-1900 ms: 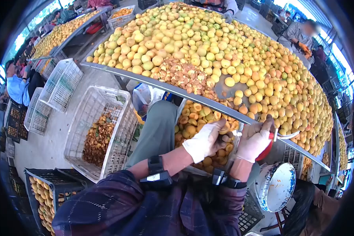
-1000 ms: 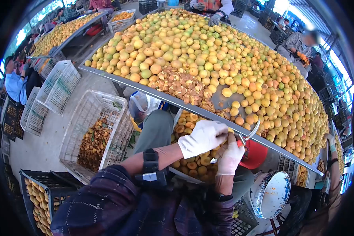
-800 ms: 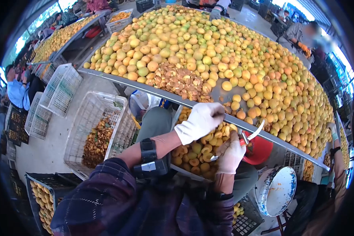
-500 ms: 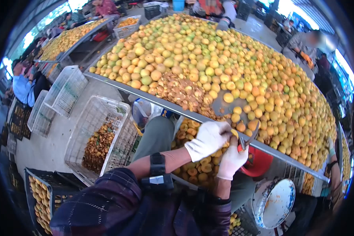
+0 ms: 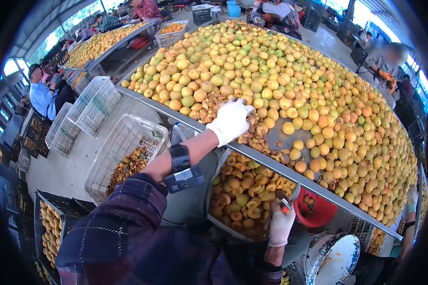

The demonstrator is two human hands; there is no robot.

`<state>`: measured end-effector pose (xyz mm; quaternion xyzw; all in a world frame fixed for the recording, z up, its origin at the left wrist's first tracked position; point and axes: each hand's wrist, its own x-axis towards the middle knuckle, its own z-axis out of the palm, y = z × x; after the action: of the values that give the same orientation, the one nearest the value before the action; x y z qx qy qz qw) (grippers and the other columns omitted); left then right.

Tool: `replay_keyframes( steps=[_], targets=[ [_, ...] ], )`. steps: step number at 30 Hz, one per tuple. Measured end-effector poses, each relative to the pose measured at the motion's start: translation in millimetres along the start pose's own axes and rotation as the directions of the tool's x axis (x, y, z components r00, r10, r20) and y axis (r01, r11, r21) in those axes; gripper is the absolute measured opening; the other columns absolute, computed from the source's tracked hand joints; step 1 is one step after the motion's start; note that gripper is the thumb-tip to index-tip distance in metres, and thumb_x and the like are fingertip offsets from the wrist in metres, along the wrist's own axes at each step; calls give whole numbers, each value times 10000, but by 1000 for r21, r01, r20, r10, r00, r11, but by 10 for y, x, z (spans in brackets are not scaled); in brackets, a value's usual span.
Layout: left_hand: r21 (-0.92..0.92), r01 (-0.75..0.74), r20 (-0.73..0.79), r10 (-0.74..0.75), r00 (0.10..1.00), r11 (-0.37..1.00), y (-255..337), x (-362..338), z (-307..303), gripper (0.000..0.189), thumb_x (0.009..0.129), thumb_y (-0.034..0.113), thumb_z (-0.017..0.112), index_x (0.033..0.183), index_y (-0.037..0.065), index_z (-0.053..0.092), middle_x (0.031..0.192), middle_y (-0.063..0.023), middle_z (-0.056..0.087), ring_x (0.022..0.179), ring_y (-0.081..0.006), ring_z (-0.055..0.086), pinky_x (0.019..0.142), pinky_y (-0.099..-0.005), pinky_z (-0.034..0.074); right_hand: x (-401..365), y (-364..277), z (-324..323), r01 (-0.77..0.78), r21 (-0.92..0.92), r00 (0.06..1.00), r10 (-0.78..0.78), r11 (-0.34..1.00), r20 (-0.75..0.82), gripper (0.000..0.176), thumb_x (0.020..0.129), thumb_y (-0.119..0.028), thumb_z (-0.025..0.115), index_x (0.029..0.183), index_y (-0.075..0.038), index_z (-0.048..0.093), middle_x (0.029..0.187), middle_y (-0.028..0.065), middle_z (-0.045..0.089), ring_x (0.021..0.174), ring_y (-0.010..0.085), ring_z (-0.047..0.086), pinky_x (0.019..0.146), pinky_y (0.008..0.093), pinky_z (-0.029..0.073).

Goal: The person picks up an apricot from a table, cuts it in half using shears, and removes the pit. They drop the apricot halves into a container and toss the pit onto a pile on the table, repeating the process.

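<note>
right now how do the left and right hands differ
The left hand is stretched over the brown pile on the table; the right hand is lower, by the crate of halved fruit. No tool shows in the left hand; the right hand grips a red-handled tool. Both are white-gloved.

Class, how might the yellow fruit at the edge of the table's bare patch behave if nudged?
The yellow fruit would probably roll, being round. Neighbouring fruits would likely stop it on one side, though the bare patch offers room. Squeezed, it may bruise: halved fruits below look fleshy.
</note>
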<state>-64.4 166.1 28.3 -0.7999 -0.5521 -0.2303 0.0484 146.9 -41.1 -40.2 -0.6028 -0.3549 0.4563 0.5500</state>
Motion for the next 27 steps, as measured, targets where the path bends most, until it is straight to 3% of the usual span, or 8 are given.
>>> replay_keyframes(
  steps=[3,5,10,14,15,18,21,27],
  targets=[
    [48,10,165,-18,986,999,47,287,182,284,750,273,661,993,126,661,1058,-119,605,984,-308,598,852,-416,478,2,70,-77,-145,71,989,144,987,23,250,875,-84,588,1109,1,584,634,-10,504,390,63,400,358,200,308],
    [146,-36,518,-45,854,989,224,441,241,359,763,347,666,983,65,637,1055,-153,604,972,-322,600,827,-415,490,52,107,-110,-227,139,973,229,964,4,234,875,-75,592,1093,11,593,646,-4,517,388,60,392,362,205,305],
    [-94,7,486,40,873,996,572,600,786,578,703,422,707,1099,24,569,1081,-212,589,1002,-340,596,882,-401,481,177,366,-105,8,2,997,-8,1000,-74,165,853,-47,638,1008,2,607,670,-1,538,457,53,439,413,221,329],
    [-432,-3,409,199,891,902,769,673,715,607,695,387,718,1223,127,568,1148,-165,600,1040,-330,590,907,-393,471,117,258,-72,-229,105,971,234,968,-41,188,859,-37,600,1039,17,621,679,-35,505,530,44,435,466,194,327],
    [-343,-27,289,133,948,939,685,681,741,462,714,392,689,1078,117,618,1021,-139,633,977,-320,605,839,-413,490,112,371,-112,-174,97,983,178,980,-43,180,862,-39,596,1032,14,621,686,-35,508,530,45,433,464,195,324],
    [51,-33,243,19,970,998,274,840,329,549,678,311,708,1172,124,559,1062,-173,587,983,-335,593,811,-422,502,91,414,-151,-125,95,990,130,988,-49,159,869,-47,586,1014,8,620,701,-39,512,549,42,433,479,196,324],
    [183,13,610,-124,783,983,-227,951,427,699,670,318,717,1270,39,493,1226,-217,531,1087,-345,567,884,-406,492,89,458,-154,-47,40,996,50,998,-69,162,862,-40,597,1014,10,626,704,-50,509,570,30,419,500,192,320],
    [-123,133,400,-74,914,983,96,877,778,581,718,254,676,1243,68,511,1158,-238,565,1072,-369,560,916,-399,474,133,316,-63,-84,33,995,86,996,-57,182,851,-13,615,1026,31,634,855,3,597,794,84,522,722,239,431]
  ],
)
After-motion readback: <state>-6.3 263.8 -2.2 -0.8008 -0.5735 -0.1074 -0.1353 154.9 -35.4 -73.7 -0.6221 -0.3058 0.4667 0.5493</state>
